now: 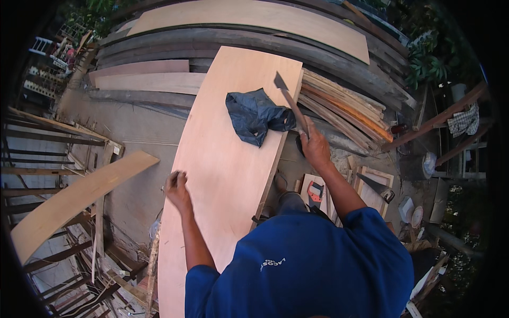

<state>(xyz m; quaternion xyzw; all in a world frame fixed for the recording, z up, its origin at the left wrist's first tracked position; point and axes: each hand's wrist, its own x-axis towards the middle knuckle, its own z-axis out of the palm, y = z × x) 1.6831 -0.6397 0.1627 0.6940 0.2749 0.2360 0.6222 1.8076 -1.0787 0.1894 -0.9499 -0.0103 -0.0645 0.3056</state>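
Observation:
A long pale plywood sheet [204, 175] lies lengthwise before me, with a crumpled dark plastic bag [249, 114] on its upper part. My right hand [314, 144] grips a wooden-handled tool [293, 105] with a dark metal head, raised at the sheet's right edge, just beside the bag. At the sheet's left edge, my left hand [178, 186] has its fingers curled together; whatever they may hold is too small to make out. Small thin bits, possibly nails, lie on the sheet near my left forearm.
Stacked boards [185, 41] and narrow planks [342, 108] lie beyond the sheet. A curved plywood strip [79, 199] rests over wooden frames at left. At right are a red-handled saw [315, 191], another saw [374, 185], a bucket [416, 167] and timber posts.

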